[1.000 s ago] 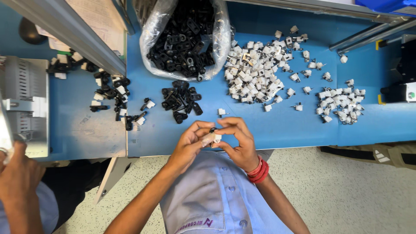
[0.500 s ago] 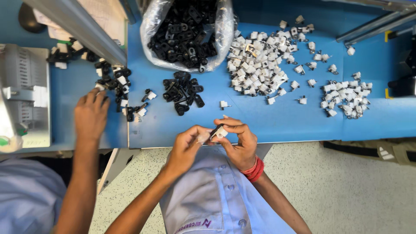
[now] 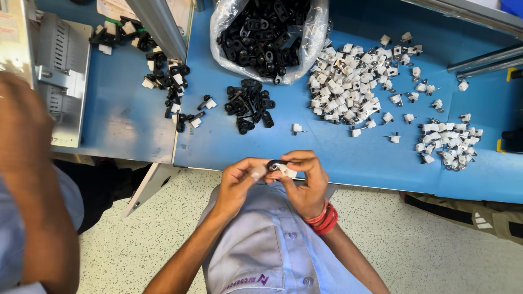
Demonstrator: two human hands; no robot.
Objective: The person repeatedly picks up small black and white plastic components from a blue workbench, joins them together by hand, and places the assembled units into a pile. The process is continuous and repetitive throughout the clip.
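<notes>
The left hand (image 3: 239,182) and right hand (image 3: 305,182) are pinching a black clip (image 3: 274,163) onto a white piece (image 3: 286,171); keeping them squarely aligned probably seats them cleanly.

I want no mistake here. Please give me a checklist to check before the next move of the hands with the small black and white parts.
1. Both hands on the parts: left hand and right hand pinch the black clip and white piece: ok.
2. Parts fully joined: cannot tell.
3. Loose black clips lying on the blue table: ok.
4. White pieces pile present: ok.
5. Other person's arm apart from the hands: ok.
</notes>
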